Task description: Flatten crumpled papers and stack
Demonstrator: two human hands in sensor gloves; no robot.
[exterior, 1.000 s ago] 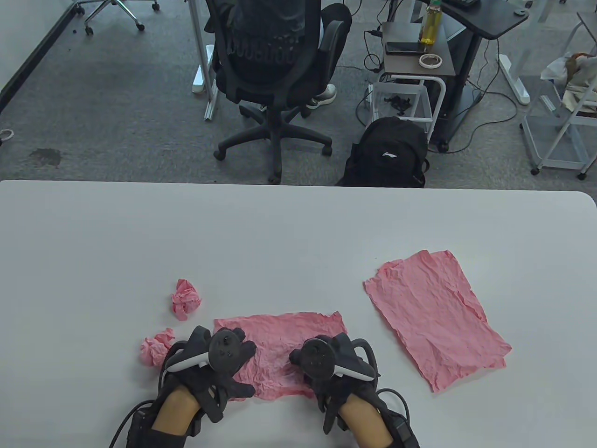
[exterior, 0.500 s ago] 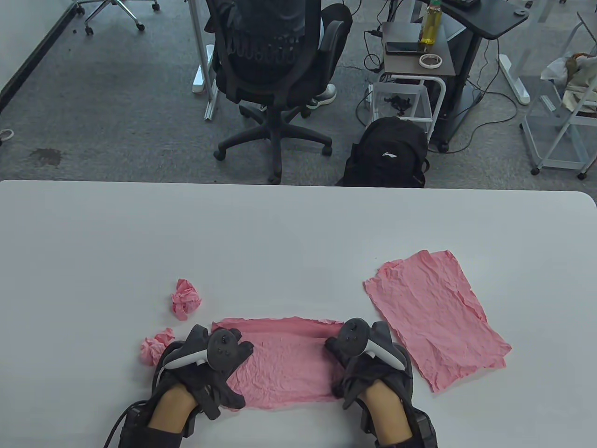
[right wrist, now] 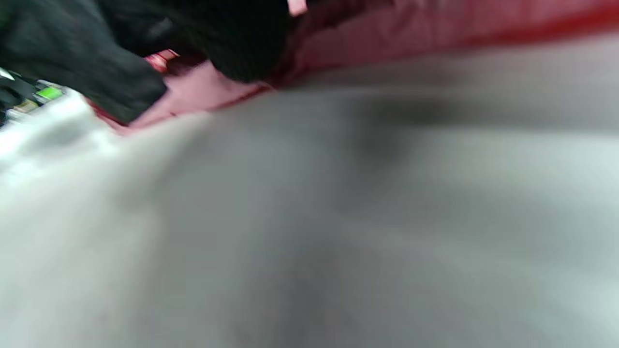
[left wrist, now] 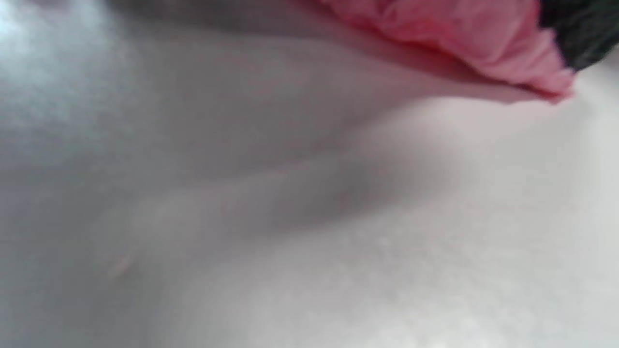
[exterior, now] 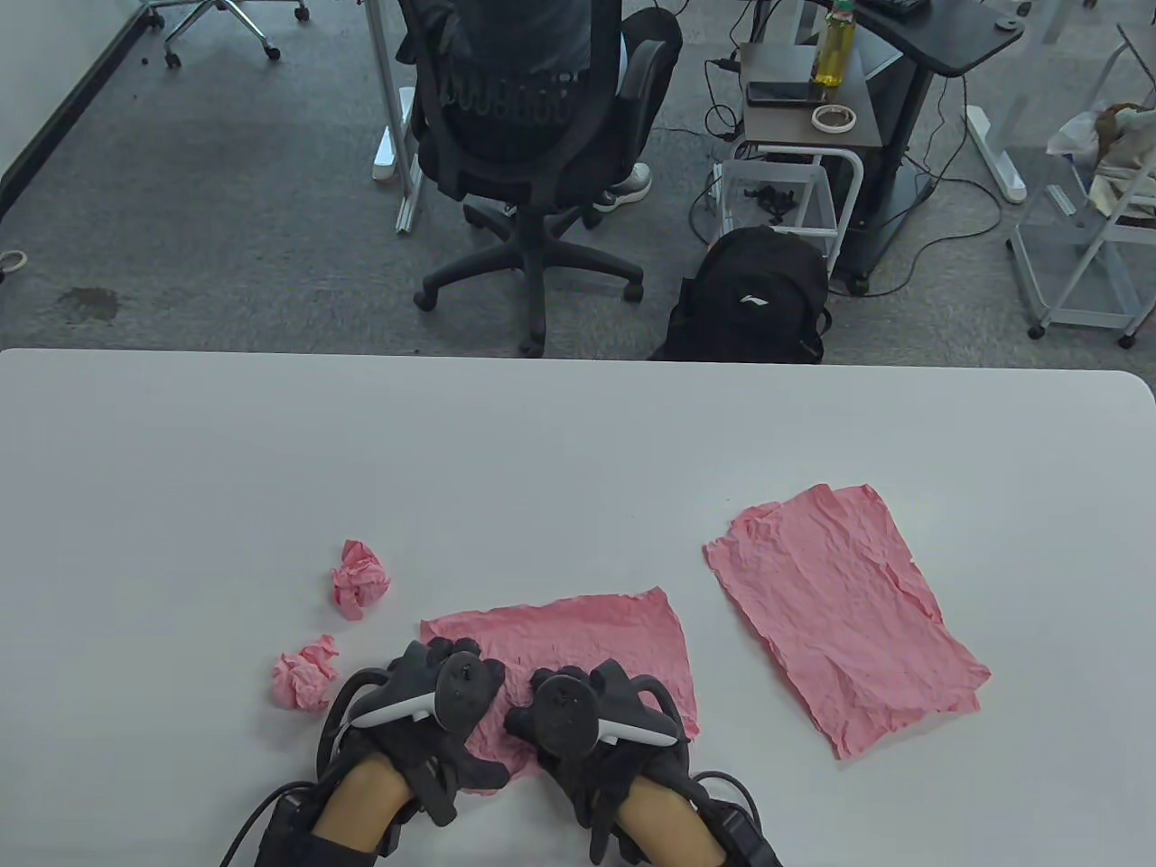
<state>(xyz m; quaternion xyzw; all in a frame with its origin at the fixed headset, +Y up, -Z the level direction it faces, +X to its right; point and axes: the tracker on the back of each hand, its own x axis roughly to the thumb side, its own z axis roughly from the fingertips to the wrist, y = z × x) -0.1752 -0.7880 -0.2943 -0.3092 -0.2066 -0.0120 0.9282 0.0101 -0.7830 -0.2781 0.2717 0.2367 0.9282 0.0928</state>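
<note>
**A:** Now, table view: where does the pink sheet [exterior: 587, 646] lie?

**B:** At 6 o'clock on the white table [exterior: 542, 452], partly flattened, creased. Its near-left part is hidden under both gloves. Left hand [exterior: 433, 722] rests on the sheet's 8 o'clock corner; right hand [exterior: 587, 722] rests on its near edge, just beside the left.

**A:** Fingers?

**B:** Left: fingers spread and fairly straight, lying flat on the paper, gripping nothing. Right: the tracker covers most of the hand; the fingertips seen past it lie extended on the sheet, not curled round it. Thumb contact hard to make out on either side.

**A:** Other paper?

**B:** Flattened stack [exterior: 844, 614] at 4 o'clock, well apart from the hands; a second edge peeks out at its far corner, so at least two sheets; the count is unclear. Two crumpled balls at 8 o'clock: far ball [exterior: 359, 579], near ball [exterior: 302, 679], the latter just beside the left wrist tracker, touching or not I cannot tell.

**A:** Wrist views?

**B:** Both heavily blurred. Left wrist view: a pink fold at the top edge, dark glove cut off at the corner. Right wrist view: dark glove over pink paper at the top left, the rest grey tabletop.
</note>
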